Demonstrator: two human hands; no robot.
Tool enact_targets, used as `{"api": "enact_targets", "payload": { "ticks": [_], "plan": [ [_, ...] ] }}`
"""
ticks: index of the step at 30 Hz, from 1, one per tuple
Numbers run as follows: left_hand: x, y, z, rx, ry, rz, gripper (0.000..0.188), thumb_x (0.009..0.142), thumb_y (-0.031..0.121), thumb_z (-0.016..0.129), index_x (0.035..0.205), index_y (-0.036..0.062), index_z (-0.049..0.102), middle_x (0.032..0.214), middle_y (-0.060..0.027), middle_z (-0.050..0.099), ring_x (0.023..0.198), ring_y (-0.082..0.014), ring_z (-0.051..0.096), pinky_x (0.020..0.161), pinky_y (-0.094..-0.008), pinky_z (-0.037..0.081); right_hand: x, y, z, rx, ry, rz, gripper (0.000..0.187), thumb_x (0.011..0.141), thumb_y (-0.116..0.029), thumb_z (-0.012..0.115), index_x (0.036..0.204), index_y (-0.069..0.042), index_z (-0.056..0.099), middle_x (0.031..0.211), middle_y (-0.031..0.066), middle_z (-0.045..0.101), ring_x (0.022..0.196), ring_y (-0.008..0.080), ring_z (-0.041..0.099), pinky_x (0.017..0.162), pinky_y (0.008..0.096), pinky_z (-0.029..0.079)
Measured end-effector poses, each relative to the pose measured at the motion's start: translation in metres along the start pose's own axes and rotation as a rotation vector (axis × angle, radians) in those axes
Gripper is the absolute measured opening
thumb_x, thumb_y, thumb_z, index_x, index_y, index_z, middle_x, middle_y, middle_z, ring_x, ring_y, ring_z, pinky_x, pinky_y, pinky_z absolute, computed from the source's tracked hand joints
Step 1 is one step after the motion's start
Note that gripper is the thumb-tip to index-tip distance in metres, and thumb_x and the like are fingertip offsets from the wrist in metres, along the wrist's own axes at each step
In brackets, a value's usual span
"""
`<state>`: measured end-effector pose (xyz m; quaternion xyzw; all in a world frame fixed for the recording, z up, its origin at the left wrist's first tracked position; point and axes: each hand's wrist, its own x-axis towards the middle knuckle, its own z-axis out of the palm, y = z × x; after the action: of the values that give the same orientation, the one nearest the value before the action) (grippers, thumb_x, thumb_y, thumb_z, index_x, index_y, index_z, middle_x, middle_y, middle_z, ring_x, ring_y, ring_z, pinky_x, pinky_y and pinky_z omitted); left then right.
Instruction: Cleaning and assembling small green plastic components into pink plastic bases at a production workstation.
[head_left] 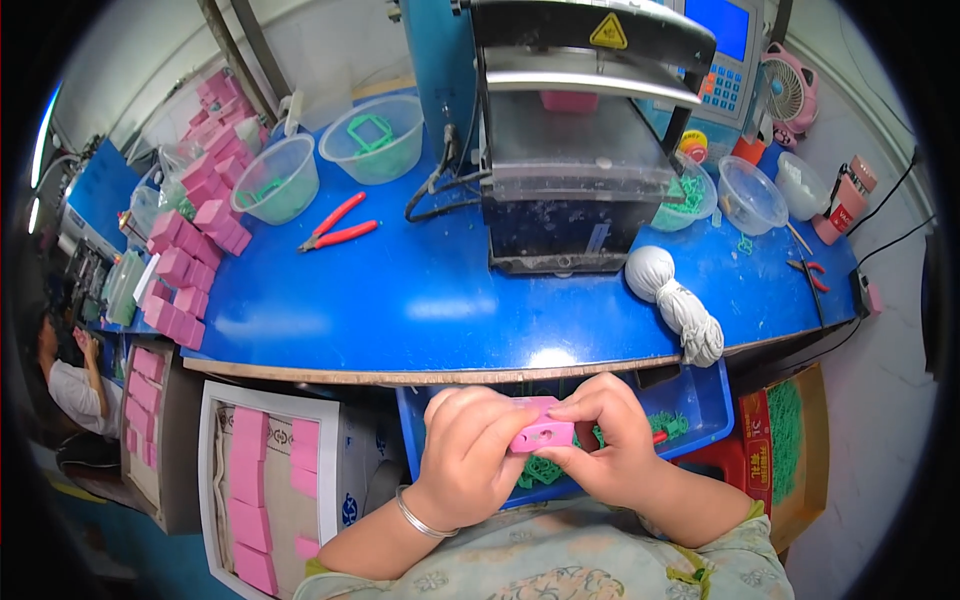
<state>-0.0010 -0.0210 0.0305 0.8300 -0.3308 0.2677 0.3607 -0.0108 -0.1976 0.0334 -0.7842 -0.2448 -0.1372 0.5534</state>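
Just in front of my body, a small pink block [545, 437] with a hole in its face is held between both hands. My left hand [462, 452] wraps its fingers round the left side of it. On the other side, my right hand [612, 440] pinches the block between thumb and fingers. Below them a blue bin [715, 425] holds tangled green plastic bits [540, 473], partly hidden by my hands. A red handle end [659, 438] shows in the bin beside my right hand.
Red-handled pliers [345, 232] lie on the blue table [400, 310], near bowls [372, 145] with green pieces. A black machine [570, 180] stands mid-table, a bundled white glove [690, 315] beside it. Pink blocks [185, 270] are stacked left; more fill a box [330, 420]. Another person [80, 385] sits far left.
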Motion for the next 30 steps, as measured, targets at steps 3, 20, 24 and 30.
{"api": "enact_targets", "payload": {
  "ticks": [3,20,24,30],
  "plan": [
    [-0.002,0.001,-0.004,0.122,0.098,0.141,0.034,0.06,0.004,0.069,0.093,0.0076,0.06,0.088,-0.0044,0.056,0.078,-0.0231,0.052,0.07,-0.0356,0.04,0.005,0.0,0.003,-0.014,0.006,-0.093,0.035,0.065,-0.005,0.076,0.092,-0.006,0.054,0.089,0.0097,0.051,0.061,0.0121,0.046,0.047,0.022,0.039],
    [0.033,-0.047,-0.033,-0.423,0.054,-0.624,0.041,0.07,0.006,0.07,0.107,-0.0023,0.053,0.091,-0.0123,0.057,0.075,-0.0229,0.057,0.069,-0.0302,0.048,0.065,-0.003,-0.02,0.618,0.107,0.464,0.035,0.084,-0.028,0.061,0.105,-0.003,0.047,0.077,0.0069,0.055,0.057,0.0135,0.054,0.047,0.0236,0.043],
    [0.04,-0.07,-0.044,0.178,-0.336,-0.333,0.069,0.063,0.023,0.078,0.119,-0.0029,0.046,0.106,-0.0176,0.05,0.095,-0.0284,0.052,0.084,-0.0336,0.044,0.106,0.008,-0.062,0.971,0.126,0.589,0.054,0.091,-0.046,0.043,0.103,0.006,0.051,0.076,0.0133,0.059,0.052,0.0151,0.054,0.046,0.0235,0.044],
    [0.035,-0.072,-0.037,0.243,-0.522,-0.481,0.073,0.058,0.027,0.081,0.114,-0.0029,0.047,0.111,-0.018,0.047,0.107,-0.0304,0.046,0.093,-0.0354,0.039,0.105,0.009,-0.076,0.933,0.106,0.566,0.043,0.092,-0.028,0.038,0.08,0.006,0.062,0.067,0.0145,0.063,0.047,0.016,0.054,0.046,0.0241,0.043]
  ]
}}
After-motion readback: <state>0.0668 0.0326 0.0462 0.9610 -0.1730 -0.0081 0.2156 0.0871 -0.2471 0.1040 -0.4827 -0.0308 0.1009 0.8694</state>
